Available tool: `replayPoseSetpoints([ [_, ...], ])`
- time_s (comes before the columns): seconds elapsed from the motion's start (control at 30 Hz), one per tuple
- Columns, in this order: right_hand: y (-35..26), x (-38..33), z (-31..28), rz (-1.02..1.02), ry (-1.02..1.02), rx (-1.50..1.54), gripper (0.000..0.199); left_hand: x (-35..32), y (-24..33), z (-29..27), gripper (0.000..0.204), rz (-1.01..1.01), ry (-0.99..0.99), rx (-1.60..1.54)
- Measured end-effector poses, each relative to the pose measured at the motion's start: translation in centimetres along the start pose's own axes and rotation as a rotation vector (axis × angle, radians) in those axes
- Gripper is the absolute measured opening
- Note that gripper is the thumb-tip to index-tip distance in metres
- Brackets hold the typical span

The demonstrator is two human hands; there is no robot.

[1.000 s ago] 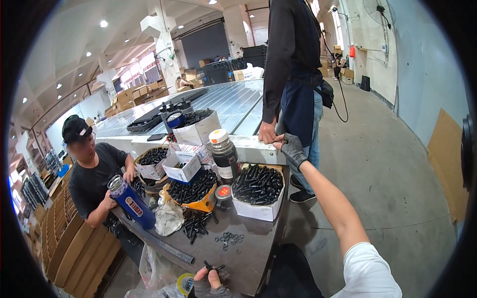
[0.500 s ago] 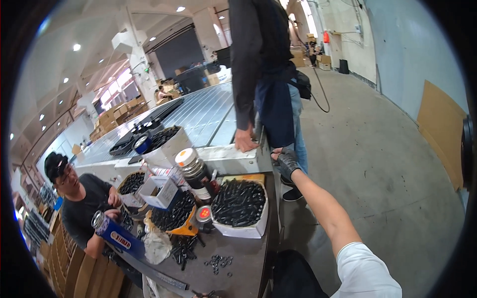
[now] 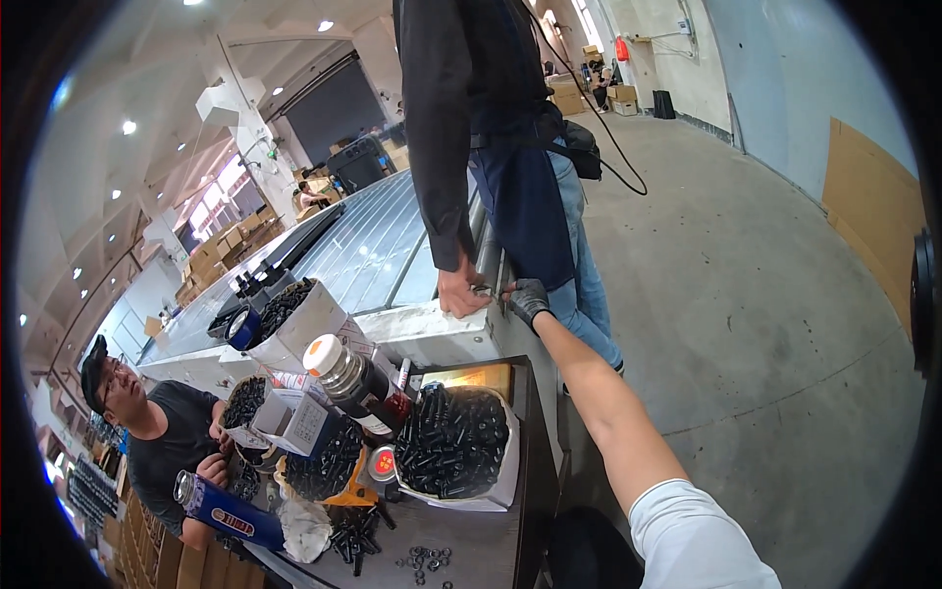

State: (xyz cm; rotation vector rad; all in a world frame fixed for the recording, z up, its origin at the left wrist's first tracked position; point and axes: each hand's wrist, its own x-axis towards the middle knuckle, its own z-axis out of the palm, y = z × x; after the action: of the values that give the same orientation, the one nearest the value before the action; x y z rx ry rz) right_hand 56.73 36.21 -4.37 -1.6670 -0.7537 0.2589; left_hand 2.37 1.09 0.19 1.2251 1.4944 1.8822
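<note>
1. Metal bar (image 3: 488,263), a grey length running along the edge of the long ribbed metal table (image 3: 363,250), sits just above the middle of the frame; it is the thing both nearby hands meet.
2. Long ribbed metal table stretches from the centre toward the upper left, silver and shiny.
3. Standing person (image 3: 491,128) in dark top, dark apron and jeans fills the upper centre, with one hand (image 3: 461,293) resting by the bar.
4. Seated person (image 3: 162,442) in a dark cap and dark shirt is at the lower left, holding a blue cylinder (image 3: 228,510).
5. Wearer's right arm reaches up from the lower right; the right hand (image 3: 530,297), in a dark glove, has its fingers curled against the bar, just beside the standing person's hand. Whether they fully close around it I cannot tell.
6. Left hand is out of the frame.
7. White box of black screws (image 3: 453,454) sits at lower centre on a dark work table (image 3: 530,510).
8. Steel flask (image 3: 355,383) with an orange-rimmed cap lies tilted just left of that box.
9. Loose washers (image 3: 424,560) are scattered at the bottom centre.
</note>
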Motion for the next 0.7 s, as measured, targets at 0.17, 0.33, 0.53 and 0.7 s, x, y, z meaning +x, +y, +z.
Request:
replayPoseSetpoints([
  [0.17,1.6,0.4,-1.6,-0.012,-0.024,-0.045,0.027,-0.3,0.3,0.2,0.026,0.023,-0.037,-0.017],
  [0.33,3.3,-2.0,-6.0,-0.221,0.132,0.242,0.021,-0.2,0.8,0.7,0.023,-0.018,-0.085,-0.059],
  [0.53,-9.7,-21.5,-14.9,-0.395,-0.010,0.241,0.017,0.6,-1.7,0.0,0.015,-0.141,-0.115,-0.240],
  [0.7,-18.2,-38.4,-14.6,-1.049,-0.611,-0.122,0.011,1.6,-1.0,-1.4,0.017,-0.168,-0.096,-0.323],
])
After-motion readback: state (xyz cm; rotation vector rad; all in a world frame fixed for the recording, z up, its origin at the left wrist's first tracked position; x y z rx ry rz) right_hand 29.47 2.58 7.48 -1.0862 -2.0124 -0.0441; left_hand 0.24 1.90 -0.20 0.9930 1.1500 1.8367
